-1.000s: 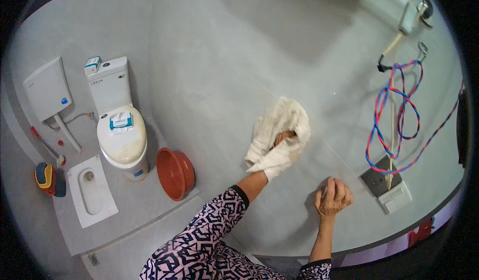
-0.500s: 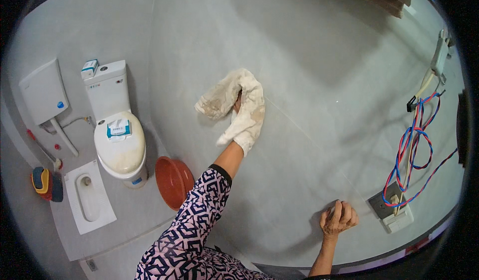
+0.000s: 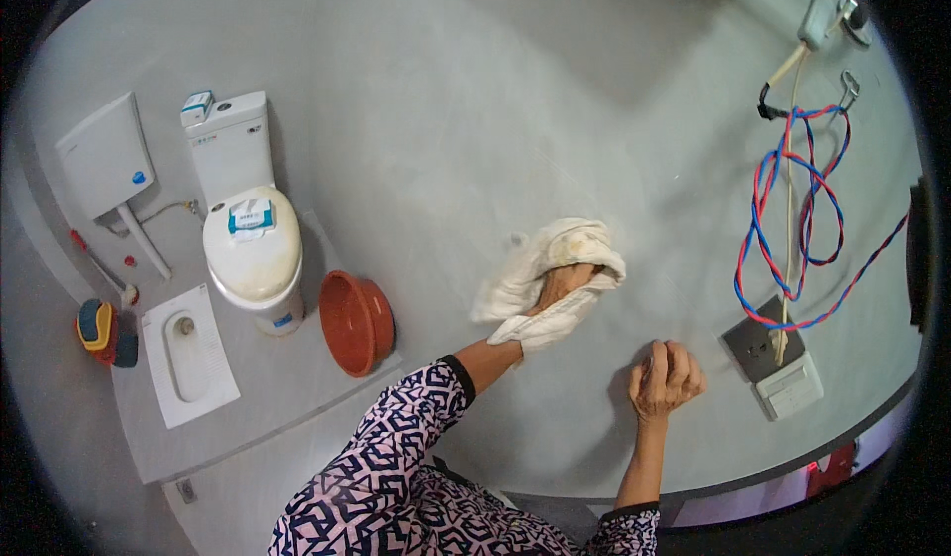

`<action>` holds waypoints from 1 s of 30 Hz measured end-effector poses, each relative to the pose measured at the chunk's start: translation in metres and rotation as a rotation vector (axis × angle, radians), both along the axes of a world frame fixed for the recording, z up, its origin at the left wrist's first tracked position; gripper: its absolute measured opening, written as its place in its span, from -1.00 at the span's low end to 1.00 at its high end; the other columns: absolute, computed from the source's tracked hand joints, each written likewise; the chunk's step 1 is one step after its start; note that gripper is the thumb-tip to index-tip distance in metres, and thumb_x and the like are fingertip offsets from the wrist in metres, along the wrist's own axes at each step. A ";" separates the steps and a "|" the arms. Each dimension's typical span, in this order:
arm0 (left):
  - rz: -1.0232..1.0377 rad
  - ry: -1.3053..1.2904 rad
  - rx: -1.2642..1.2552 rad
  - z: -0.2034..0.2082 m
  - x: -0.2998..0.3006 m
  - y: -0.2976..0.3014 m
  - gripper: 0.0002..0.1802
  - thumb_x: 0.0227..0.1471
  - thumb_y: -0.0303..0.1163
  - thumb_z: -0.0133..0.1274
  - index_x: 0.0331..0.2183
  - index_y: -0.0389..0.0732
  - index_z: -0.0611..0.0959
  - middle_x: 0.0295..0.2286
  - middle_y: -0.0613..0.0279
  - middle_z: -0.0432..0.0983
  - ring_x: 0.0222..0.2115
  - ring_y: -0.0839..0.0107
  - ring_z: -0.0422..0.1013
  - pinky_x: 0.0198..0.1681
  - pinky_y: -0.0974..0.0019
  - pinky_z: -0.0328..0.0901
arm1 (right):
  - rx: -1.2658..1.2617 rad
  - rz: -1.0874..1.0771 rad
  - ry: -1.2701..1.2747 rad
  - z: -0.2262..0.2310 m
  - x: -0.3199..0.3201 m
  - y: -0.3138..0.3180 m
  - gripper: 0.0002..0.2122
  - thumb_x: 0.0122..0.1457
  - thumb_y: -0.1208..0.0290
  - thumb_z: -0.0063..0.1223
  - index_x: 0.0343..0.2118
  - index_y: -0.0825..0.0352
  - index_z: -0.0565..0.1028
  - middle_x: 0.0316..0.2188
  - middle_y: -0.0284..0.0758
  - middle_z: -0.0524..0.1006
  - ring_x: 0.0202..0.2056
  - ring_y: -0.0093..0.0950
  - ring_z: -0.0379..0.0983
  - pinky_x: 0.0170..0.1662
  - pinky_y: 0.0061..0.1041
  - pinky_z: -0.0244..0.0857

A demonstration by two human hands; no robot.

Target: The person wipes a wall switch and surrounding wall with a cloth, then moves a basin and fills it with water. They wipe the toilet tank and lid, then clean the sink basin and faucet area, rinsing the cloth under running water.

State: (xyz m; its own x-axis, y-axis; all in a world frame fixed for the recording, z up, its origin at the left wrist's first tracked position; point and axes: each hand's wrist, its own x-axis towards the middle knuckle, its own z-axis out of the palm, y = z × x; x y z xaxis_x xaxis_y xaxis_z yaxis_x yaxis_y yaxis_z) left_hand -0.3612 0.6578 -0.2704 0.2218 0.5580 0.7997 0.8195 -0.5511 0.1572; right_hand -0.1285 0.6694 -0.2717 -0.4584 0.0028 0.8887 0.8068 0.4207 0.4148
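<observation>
A crumpled, stained white cloth [image 3: 570,239] lies against the grey wall, with my left hand [image 3: 565,283] gripping it. Folds of the cloth wrap that hand and hide most of its fingers. Lower and to the right, my right hand [image 3: 666,380] rests against the same wall, its fingers curled in. The palm side is hidden, so whatever it may hold cannot be made out. Just right of this hand are a dark wall socket [image 3: 763,340] with a plug in it and a white switch plate [image 3: 790,386].
A twisted red-and-blue cord [image 3: 758,219] hangs above the socket, below a pale power strip [image 3: 817,19]. On the left are a white toilet [image 3: 254,244] with a wipes pack on its lid, a squat pan [image 3: 188,358], a cistern [image 3: 107,158], a brown basin [image 3: 355,323] and a brush [image 3: 102,267].
My left hand has moved the cloth right and downward across the wall, and the cloth is now bunched more around it. My right hand remains curled at the wall. The view has shifted slightly.
</observation>
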 end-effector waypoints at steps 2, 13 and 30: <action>-0.071 -0.034 -0.017 -0.002 0.005 0.003 -0.71 0.05 -0.35 -0.02 -0.21 -0.32 0.43 -0.31 -0.04 0.43 -0.26 0.12 0.36 -0.16 0.14 0.27 | -0.040 0.018 -0.012 -0.004 -0.006 0.003 -0.76 -0.06 0.29 -0.06 -0.31 0.16 0.52 -0.22 -0.44 0.45 -0.15 -0.44 0.28 -0.12 -0.37 -0.01; 0.132 -0.403 0.145 -0.009 -0.017 0.055 -0.73 0.06 -0.33 -0.06 -0.23 -0.31 0.40 -0.46 -0.15 0.42 -0.44 -0.01 0.37 -0.33 0.04 0.28 | 0.036 0.009 0.043 -0.048 0.010 -0.027 -0.85 -0.02 0.38 -0.06 -0.39 0.20 0.52 -0.27 -0.40 0.46 -0.20 -0.39 0.29 -0.11 -0.37 0.03; 0.983 -0.202 0.730 -0.035 -0.135 0.135 -0.75 -0.12 -0.47 0.03 -0.30 -0.15 0.41 -0.19 -0.02 0.27 -0.26 0.12 0.26 -0.30 0.16 0.29 | 0.273 -0.561 0.404 -0.182 0.132 -0.034 -0.79 0.13 0.16 -0.09 -0.43 0.17 0.48 -0.51 -0.43 0.39 -0.49 -0.41 0.32 -0.48 -0.40 0.13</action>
